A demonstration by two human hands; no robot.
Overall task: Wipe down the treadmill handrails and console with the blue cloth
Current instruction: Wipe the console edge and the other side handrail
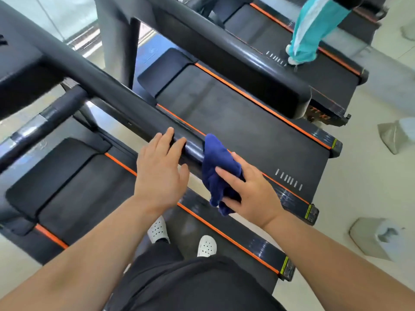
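Blue cloth (221, 169) w/ "TT-X2" treadmill (320, 116)

Your bare forearms reach forward, nearly parallel. Your left hand (160, 169) lies palm down, fingers (167, 136) spread and lightly curled at the tips. Your right hand (249, 189) is closed in a grip, index finger extended, thumb tucked beneath.

Two bare forearms with no sleeves, watch or rings; the left hand (160, 167) and right hand (249, 191) ungloved. Dark shorts (193, 286) and white perforated clogs (206, 245).
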